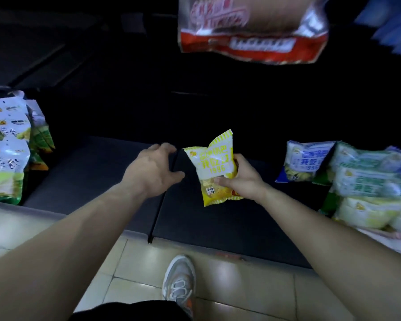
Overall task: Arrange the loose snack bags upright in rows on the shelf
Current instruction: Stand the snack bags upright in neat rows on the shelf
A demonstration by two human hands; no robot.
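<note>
Work is looking far from finished. Mid-frame, the right hand (243,179) is gripping a yellow snack bag (214,167) over the dark shelf (90,172). The left hand (153,170) is hovering beside it, loosely curled, holding nothing. At the left edge green bags (7,154) are standing; at the right pale bags (368,181) are lying heaped. Darkness is hiding the shelf's back, and a red bag (252,31) up top is showing only as blur.

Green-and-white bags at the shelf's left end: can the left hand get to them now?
Probably yes. The left hand holds nothing and is over the bare dark shelf; nothing lies between it and the green-and-white bags. The right hand, gripping the yellow bag, is off to the other side.
</note>
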